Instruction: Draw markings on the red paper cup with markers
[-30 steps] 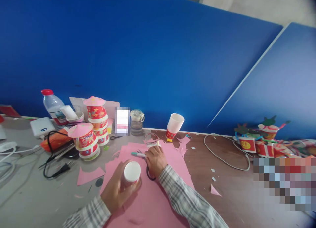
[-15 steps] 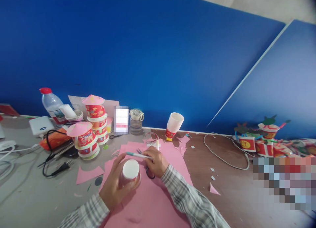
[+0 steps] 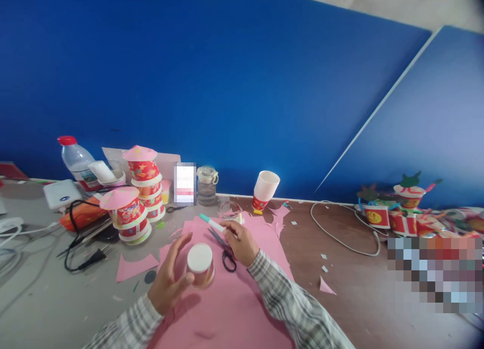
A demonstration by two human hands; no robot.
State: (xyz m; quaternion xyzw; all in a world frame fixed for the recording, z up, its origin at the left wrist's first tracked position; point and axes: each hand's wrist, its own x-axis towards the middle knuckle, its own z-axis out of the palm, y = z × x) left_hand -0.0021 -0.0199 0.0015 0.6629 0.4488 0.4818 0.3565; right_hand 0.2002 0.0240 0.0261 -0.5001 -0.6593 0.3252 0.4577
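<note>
A paper cup [image 3: 200,258] stands upside down on pink paper [image 3: 227,313], its white base facing up. My left hand [image 3: 170,278] is beside it on the left, fingers spread and the thumb tip close to the cup's side; whether it touches I cannot tell. In my right hand [image 3: 241,243] a white marker [image 3: 215,225] with a teal end is pinched, pointing up and left. Scissors [image 3: 228,260] with black handles lie on the paper, partly under the right hand.
Stacked red paper-cup towers with pink cone tops [image 3: 138,165] stand at left, by a red-capped bottle [image 3: 77,160]. Behind are a water jar [image 3: 206,185] and stacked white cups [image 3: 266,186]. A white cable [image 3: 340,243] and cup crafts [image 3: 378,218] lie right; a blue partition [image 3: 227,86] rises behind.
My left hand has loosened from around the cup and drawn slightly left. My right hand has lifted the marker up and away from the cup, uncovering more of the scissors.
</note>
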